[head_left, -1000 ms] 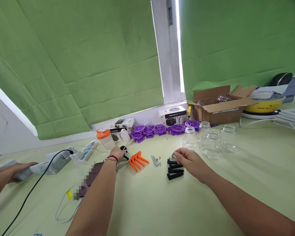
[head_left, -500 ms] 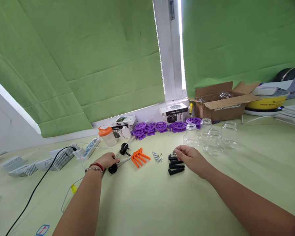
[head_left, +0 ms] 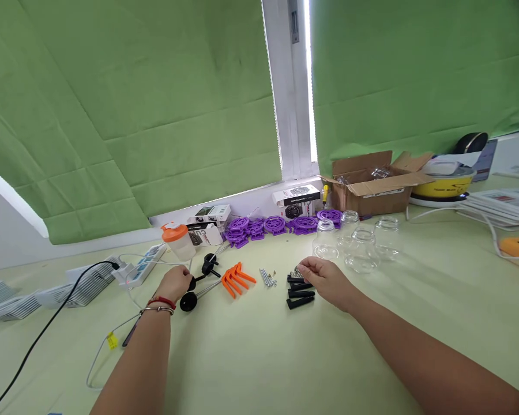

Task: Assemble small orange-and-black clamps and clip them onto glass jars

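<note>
At the left, my left hand (head_left: 176, 283) is closed around one of the black round-ended metal rods (head_left: 192, 283); the fingers hide much of it. Two more black-ended rods (head_left: 189, 301) lie just right of that hand. My right hand (head_left: 328, 281) has thumb and fingers pinched together at a small heap of springs (head_left: 297, 272). What is between its fingertips is hidden. Below them are several black tapered handles (head_left: 300, 302). Between the hands lie orange angled pieces (head_left: 237, 279) and a small group of silver screws (head_left: 267, 278).
Purple round plastic parts (head_left: 275, 225) line the back, before small printed boxes (head_left: 296, 202). Clear glass jars (head_left: 363, 253) stand at right, near an open cardboard box (head_left: 378, 196). An orange-lidded shaker (head_left: 178, 241), a power strip (head_left: 145, 265) and a black cable (head_left: 52, 323) are at left.
My left hand has shifted left, and a black rod end shows at its fingertips. The right hand stays over the springs. The view has turned slightly to the right.
</note>
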Tool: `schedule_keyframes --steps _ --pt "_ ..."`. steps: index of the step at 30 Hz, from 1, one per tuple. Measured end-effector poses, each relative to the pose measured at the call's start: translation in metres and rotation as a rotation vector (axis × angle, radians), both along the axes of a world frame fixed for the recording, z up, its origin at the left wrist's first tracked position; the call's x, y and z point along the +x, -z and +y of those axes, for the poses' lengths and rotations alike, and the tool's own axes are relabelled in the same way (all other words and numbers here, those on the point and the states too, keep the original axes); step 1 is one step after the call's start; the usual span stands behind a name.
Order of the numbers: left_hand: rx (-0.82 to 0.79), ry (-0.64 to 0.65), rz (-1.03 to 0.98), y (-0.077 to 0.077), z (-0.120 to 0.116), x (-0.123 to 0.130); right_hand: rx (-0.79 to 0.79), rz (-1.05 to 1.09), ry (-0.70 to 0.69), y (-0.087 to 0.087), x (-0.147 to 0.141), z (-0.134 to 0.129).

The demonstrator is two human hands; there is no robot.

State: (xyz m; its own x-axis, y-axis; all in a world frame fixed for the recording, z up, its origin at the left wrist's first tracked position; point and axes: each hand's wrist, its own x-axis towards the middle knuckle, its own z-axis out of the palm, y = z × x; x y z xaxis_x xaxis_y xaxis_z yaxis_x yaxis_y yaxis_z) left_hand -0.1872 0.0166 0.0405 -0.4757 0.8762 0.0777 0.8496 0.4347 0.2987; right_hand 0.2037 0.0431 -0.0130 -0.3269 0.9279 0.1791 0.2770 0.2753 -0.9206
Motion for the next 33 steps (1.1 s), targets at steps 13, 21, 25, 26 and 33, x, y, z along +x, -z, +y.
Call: schedule_keyframes --steps 13,21,25,26,33 --pt "0.805 0.086 -1.335 -0.015 -0.029 0.08 0.347 -0.746 -0.084 0.0 -0.047 0.033" --pt "0.539 0.115 -1.672 0.02 -0.025 0.117 0.358 -0.911 -0.13 -0.005 -0.081 0.055" --pt "0.394 0.137 -1.634 0.025 -0.026 0.122 0.346 -0.872 -0.105 -0.007 -0.084 0.053" --pt "0.378 0.146 -1.63 0.025 -0.027 0.123 0.346 -0.848 -0.086 -0.008 -0.082 0.052" --pt "0.373 0.307 -1.658 0.023 -0.032 0.136 -0.01 -0.067 0.104 -0.023 -0.035 0.023"
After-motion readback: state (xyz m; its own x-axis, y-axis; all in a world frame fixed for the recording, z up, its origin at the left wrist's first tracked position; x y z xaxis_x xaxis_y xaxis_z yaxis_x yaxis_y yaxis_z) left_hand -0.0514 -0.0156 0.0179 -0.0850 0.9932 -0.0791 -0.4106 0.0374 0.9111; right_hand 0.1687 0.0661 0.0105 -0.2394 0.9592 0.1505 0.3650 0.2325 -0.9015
